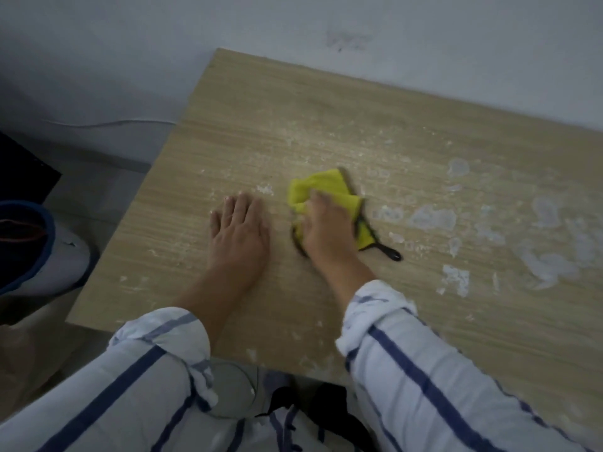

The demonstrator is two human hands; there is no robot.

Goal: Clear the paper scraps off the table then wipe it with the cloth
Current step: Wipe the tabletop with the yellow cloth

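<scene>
Wiping step underway on the wooden table, judged from the cloth down on it; surface is smeared with pale stuck-on residue patches, thickest to the right, lighter specks across the middle. No loose paper scraps clearly visible, though some white bits could be paper or residue, cannot tell. Yellow cloth, black-edged with a black hanging loop, sits bunched near table centre, well clear of every edge. Risks: residue looks dried on, so a light pass may only smear it; bunched cloth gives little contact area and could roll under the palm; crumbs pushed toward the near edge may drop to the floor. Right hand is palm-down on the cloth, fingers curled into the fabric and pressing it to the table, wrist low, striped sleeve rolled up the forearm. Left hand lies flat just beside the cloth, not touching it, fingers straight and together, holding nothing, probably bracing.
</scene>
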